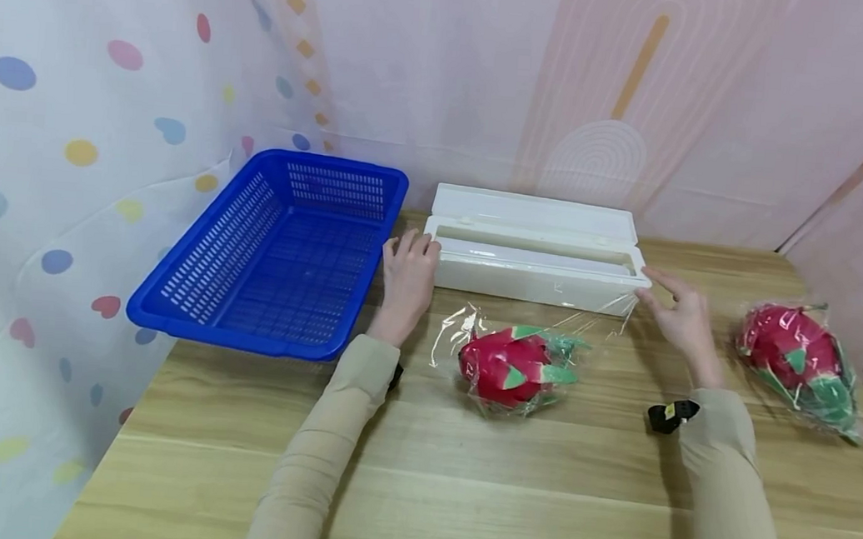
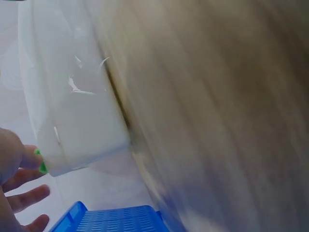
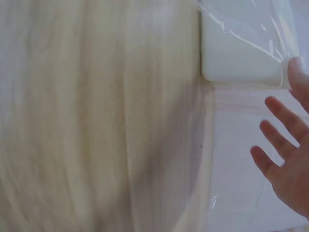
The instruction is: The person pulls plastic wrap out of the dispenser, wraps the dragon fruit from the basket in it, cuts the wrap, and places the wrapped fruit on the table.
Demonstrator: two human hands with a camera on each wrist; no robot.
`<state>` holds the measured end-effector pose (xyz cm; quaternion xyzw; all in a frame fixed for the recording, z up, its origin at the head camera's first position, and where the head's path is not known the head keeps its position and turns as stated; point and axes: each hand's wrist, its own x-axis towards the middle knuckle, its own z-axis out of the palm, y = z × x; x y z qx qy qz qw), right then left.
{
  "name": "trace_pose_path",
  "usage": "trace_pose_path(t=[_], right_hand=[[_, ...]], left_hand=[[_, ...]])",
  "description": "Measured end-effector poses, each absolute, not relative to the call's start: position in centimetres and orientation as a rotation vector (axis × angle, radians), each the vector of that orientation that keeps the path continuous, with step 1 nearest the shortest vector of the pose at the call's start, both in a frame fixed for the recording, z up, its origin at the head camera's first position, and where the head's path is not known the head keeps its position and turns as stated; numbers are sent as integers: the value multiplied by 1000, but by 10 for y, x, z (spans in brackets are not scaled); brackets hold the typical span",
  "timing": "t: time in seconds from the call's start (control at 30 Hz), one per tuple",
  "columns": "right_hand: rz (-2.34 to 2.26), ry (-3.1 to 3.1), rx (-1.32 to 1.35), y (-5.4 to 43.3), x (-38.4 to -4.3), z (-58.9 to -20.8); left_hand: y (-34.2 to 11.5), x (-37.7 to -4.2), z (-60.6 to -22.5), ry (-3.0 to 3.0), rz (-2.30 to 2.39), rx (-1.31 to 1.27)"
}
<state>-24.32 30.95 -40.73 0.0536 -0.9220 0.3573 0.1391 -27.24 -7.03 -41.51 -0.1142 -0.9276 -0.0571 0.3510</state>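
Note:
A long white plastic-wrap dispenser box (image 1: pixel 528 285) lies lengthwise, its lid (image 1: pixel 533 214) tipped back and a white roll (image 1: pixel 538 256) inside. Clear film stretches over its front. My left hand (image 1: pixel 406 284) is at the box's left end. In the left wrist view a small green piece (image 2: pixel 42 166) sits by one fingertip, other fingers spread. At the right front corner, my right hand (image 1: pixel 683 320) has its thumb against the film; its other fingers (image 3: pixel 277 137) are extended apart. In front of the box lies a red dragon fruit (image 1: pixel 503 366) in clear film.
A blue plastic basket (image 1: pixel 246 342) stands left of the box. Farther right lies another film-covered dragon fruit (image 1: pixel 790 349). Patterned curtains (image 1: pixel 445 70) hang behind and left of the wooden table (image 1: pixel 476 490).

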Motion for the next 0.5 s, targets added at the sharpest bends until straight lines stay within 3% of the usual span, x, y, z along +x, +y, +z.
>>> trace_pose_path(t=[0.23,0.4,0.5], right_hand=[[1536,-2697,49,313,-241,-398],[2181,-2263,21,312,-243,-395],[2252,-2079,-20,311,-243,-396]], left_hand=[[-70,-269,-413,-2424,-122,-301],[-72,-267,-415,-2438,-113,-310],[-72,-265,-417,-2418,-122,-332]])
